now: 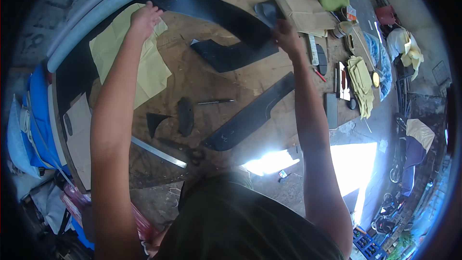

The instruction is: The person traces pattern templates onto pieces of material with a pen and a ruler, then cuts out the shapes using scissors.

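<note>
A long curved black piece of sheet material (211,12), with pale marks at its left end, is held out over the far side of the worktable. My left hand (147,18) pinches its left end. The right end is in the closed fingers of my right hand (288,39), slightly blurred. Just below it lies another black cut piece (226,55). A third black piece with pale marks (250,113) rests nearer to me. Beneath my left wrist is a yellow paper sheet (110,50).
The wooden table (192,82) carries a pen (215,101), a metal ruler (159,152), scissors (195,155) and small black scraps (185,115). Brown paper patterns (303,7), a red marker (319,74) and yellow folded pieces (360,82) lie to the right. Rolls (106,7) line the far-left edge.
</note>
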`<move>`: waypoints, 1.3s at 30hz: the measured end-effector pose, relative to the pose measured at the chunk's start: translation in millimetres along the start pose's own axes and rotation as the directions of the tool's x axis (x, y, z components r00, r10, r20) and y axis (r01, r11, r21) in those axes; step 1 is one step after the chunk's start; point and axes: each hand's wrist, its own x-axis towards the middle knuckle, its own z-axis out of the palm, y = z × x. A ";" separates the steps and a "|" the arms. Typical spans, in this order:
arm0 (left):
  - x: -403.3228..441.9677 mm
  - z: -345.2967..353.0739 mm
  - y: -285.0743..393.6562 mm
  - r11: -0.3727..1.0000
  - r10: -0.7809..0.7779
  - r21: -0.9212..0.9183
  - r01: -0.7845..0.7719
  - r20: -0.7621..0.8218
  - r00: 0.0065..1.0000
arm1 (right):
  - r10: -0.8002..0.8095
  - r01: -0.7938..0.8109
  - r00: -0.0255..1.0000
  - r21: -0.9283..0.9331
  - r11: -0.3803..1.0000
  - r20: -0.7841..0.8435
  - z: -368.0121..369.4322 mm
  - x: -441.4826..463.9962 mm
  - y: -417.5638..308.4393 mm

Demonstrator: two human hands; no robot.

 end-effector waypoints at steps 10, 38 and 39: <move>-29.4 -0.5 -151.5 0.193 0.179 0.916 -0.350 0.318 0.931 | -0.582 0.424 0.809 -0.768 0.481 0.082 69.9 12.4 88.9; 110.5 27.1 73.2 0.285 -0.700 0.953 -0.101 0.279 0.658 | 0.025 -0.237 0.738 0.225 0.945 0.675 29.3 55.3 20.4; 72.4 26.0 57.5 0.438 -0.662 0.899 -0.011 0.331 0.673 | 0.047 -0.250 0.744 0.212 0.945 0.667 10.6 46.0 25.7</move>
